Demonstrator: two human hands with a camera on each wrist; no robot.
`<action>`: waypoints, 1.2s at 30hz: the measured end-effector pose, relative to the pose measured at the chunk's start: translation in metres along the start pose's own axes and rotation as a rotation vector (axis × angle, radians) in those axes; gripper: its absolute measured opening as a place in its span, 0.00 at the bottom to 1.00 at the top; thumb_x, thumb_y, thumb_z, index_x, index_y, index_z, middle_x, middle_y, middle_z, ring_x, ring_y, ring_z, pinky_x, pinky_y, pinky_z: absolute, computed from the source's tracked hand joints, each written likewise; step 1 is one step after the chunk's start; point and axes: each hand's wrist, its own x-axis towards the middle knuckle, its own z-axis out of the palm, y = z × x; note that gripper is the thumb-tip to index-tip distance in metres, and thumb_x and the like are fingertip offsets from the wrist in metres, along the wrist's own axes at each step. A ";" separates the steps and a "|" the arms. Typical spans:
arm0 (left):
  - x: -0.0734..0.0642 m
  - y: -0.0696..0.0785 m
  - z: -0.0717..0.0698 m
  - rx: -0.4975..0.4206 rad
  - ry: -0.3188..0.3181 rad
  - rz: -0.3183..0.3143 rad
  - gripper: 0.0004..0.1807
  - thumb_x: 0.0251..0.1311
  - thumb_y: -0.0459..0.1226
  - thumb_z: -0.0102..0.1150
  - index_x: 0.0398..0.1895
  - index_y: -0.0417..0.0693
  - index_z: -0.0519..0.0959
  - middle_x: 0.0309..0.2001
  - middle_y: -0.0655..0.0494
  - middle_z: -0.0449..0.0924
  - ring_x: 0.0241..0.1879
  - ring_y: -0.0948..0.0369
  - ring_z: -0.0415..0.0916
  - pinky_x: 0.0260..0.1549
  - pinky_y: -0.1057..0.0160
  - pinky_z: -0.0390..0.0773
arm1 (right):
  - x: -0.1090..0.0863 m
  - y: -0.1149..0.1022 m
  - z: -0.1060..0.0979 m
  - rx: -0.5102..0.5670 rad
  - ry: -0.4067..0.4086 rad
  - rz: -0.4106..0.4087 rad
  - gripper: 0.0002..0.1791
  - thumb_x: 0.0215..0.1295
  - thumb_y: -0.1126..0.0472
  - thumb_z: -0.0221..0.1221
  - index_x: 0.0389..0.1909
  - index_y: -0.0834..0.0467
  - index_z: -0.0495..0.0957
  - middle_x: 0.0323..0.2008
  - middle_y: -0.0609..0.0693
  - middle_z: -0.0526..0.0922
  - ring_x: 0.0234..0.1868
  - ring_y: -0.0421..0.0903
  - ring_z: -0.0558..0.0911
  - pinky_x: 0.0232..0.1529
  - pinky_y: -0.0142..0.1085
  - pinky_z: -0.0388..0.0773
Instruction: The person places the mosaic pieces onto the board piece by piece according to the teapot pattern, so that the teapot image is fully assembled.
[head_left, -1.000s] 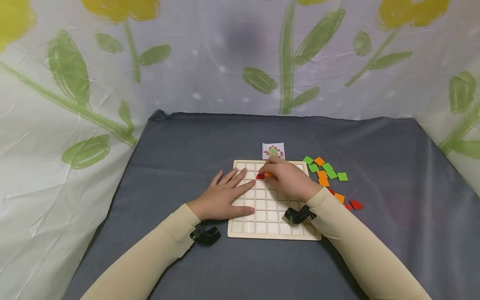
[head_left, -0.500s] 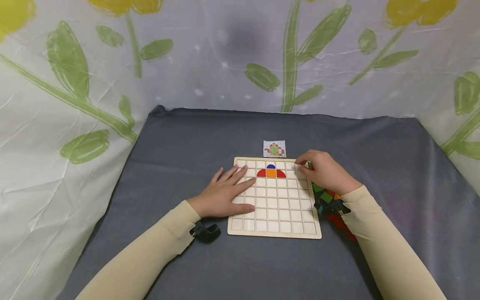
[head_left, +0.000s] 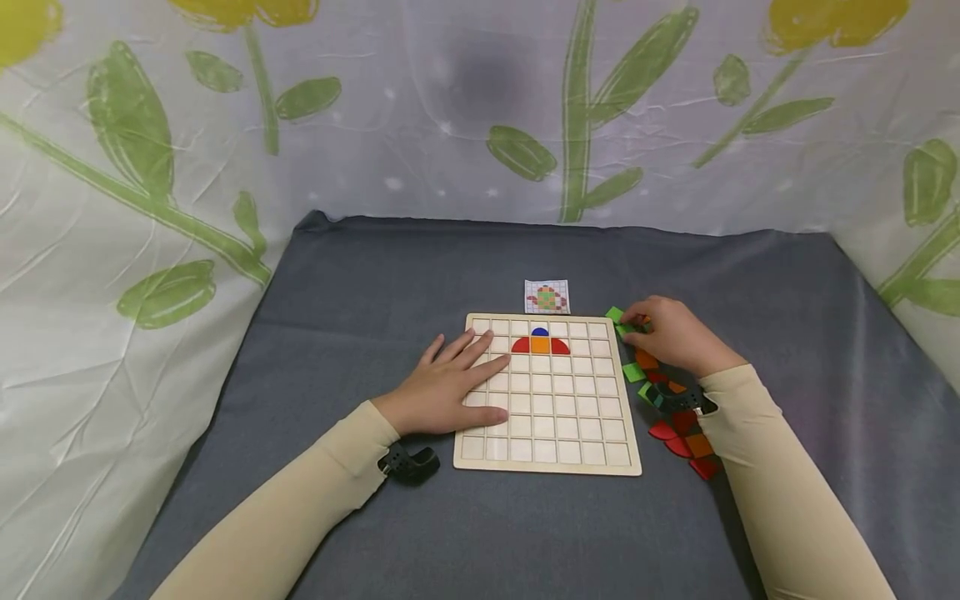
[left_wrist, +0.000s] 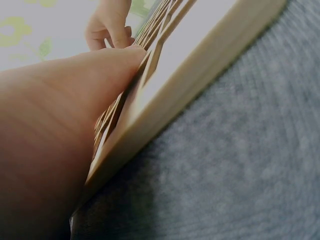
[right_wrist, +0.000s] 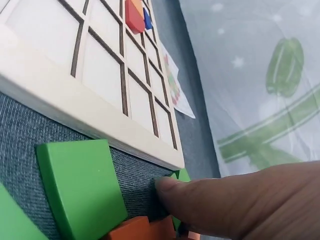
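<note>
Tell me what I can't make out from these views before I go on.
- Head view: whether the right hand grips a green tile or only touches it; its fingers cover the contact.
- Head view: the pattern card is too small to read.
- Head view: loose tiles are partly hidden under the right forearm.
- Left wrist view: the left hand blocks most of the wooden board; the rest is blurred.

The surface (head_left: pixel 420 275) in front of me wears a grey-blue cloth. At centre frame a pale wooden grid board (head_left: pixel 547 462) lies flat on it. A small printed pattern card (head_left: pixel 547 297) sits just above the board. Loose green, orange and red flat tiles (head_left: pixel 678 435) lie scattered along the board's right edge.
</note>
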 end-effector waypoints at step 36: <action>0.002 0.000 0.001 0.015 -0.024 -0.034 0.48 0.68 0.75 0.44 0.86 0.72 0.49 0.86 0.60 0.31 0.85 0.58 0.23 0.78 0.40 0.23 | -0.011 -0.019 -0.004 -0.113 0.044 0.138 0.18 0.58 0.55 0.72 0.46 0.62 0.87 0.38 0.56 0.86 0.32 0.50 0.81 0.33 0.47 0.80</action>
